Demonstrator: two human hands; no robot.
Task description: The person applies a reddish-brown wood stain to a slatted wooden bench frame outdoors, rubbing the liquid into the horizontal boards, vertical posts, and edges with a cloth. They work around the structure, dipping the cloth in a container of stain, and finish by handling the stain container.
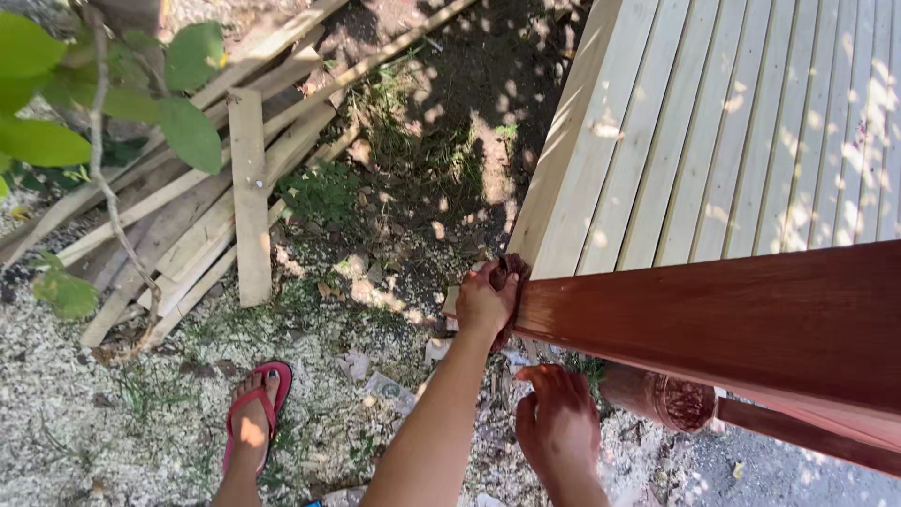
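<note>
the left hand (485,302) presses a dark rag (507,272) against the end of a red-brown varnished board (732,314), its fingers clenched around the rag. the right hand (560,422) sits lower, under the board's near edge, fingers curled; whether they grasp anything cannot be told. the board lies across a pale slatted wooden panel (713,131). a foot in a red flip-flop (255,413) stands on sawdust-strewn ground, near a pile of loose planks (216,207).

Left hand (485,302) apparently rubbing red board (732,314) end.
</note>
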